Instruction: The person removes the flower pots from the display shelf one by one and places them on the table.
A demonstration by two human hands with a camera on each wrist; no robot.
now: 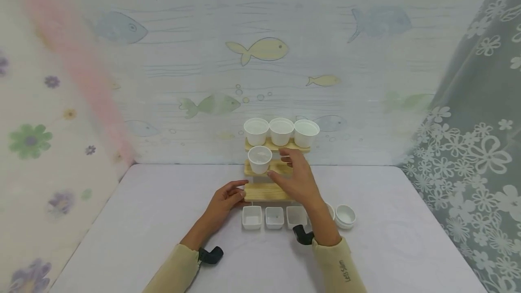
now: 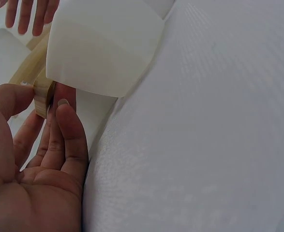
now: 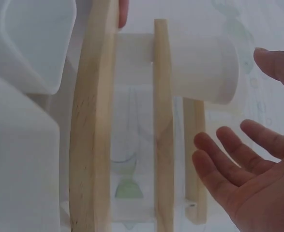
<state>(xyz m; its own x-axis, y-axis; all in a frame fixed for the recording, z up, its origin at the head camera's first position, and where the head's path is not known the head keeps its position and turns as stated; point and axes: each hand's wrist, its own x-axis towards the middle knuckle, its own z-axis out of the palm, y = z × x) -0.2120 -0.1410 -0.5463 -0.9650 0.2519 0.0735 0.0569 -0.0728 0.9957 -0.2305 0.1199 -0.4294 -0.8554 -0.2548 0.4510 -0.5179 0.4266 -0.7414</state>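
A stepped stand has three light wooden shelves, and my left hand (image 1: 221,200) holds the left end of the lowest shelf (image 1: 264,192). In the left wrist view, thumb and fingers pinch that board's end (image 2: 44,92). One white round cup (image 1: 260,159) stands upright at the left of the middle shelf (image 1: 281,167). Just right of this cup is my right hand (image 1: 299,180), its fingers spread and only loosely bent. The right wrist view shows the cup (image 3: 204,70) apart from the fingers (image 3: 226,174), with nothing in the palm.
Three white cups (image 1: 281,131) line the top shelf (image 1: 268,145). On the table before the stand are several small white dishes, including a square dish (image 1: 252,217) at left and stacked round bowls (image 1: 345,217) at right. A fish-print curtain (image 1: 260,80) hangs behind.
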